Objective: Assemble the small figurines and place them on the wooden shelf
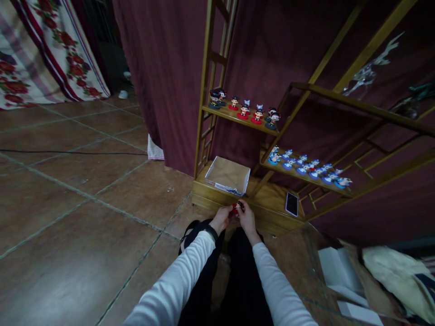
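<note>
Between my two hands is a small figurine (239, 206) with dark hair and a red base. My left hand (221, 218) closes on the red base, and my right hand (248, 218) pinches the figurine's upper part. Both hands are in front of a shallow open box (228, 171), which rests on the low cabinet top. On the upper shelf (227, 114) stand several red-based and dark-based figurines (244, 111). Rows of blue and white figurines (302, 168) fill the lower right shelf.
A phone (292, 204) lies on the right of the cabinet top (272, 194). Transparent ornaments (365, 77) stand higher on the right. White box pieces (340, 271) and pale cloth (394, 267) are on the floor at lower right. A dark cable (74, 152) crosses the tiles at left.
</note>
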A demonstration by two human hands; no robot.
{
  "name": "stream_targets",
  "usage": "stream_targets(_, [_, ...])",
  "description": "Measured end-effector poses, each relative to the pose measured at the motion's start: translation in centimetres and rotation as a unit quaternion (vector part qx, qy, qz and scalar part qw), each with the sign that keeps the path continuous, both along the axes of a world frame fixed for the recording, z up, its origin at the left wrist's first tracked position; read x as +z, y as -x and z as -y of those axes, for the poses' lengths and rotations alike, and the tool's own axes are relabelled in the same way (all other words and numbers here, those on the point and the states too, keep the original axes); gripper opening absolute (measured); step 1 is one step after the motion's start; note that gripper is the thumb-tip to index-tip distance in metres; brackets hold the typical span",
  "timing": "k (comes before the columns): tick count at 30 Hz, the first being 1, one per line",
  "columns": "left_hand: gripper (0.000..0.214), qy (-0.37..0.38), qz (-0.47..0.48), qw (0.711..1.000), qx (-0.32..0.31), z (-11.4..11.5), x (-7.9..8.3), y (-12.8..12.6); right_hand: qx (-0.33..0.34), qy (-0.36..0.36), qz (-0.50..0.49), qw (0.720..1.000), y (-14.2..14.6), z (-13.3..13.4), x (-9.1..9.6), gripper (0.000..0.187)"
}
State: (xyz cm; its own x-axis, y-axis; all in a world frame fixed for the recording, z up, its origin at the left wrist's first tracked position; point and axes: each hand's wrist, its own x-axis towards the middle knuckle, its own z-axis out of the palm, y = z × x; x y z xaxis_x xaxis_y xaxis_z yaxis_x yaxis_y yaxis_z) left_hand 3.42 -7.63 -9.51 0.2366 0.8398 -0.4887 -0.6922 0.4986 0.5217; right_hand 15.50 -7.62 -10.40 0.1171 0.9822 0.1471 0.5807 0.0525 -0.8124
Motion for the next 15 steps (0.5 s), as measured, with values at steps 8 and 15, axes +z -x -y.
stream_targets(8, [0.008, 0.016, 0.008, 1.000, -0.002, -0.12, 0.20, 0.21, 0.033, -0.016, 0.089, 0.995, 0.19, 0.57, 0.60, 0.037])
stream_targets(15, [0.005, -0.004, -0.030, 1.000, -0.002, -0.25, -0.31, -0.10, 0.046, -0.043, 0.092, 0.994, 0.55, 0.71, 1.03, 0.035])
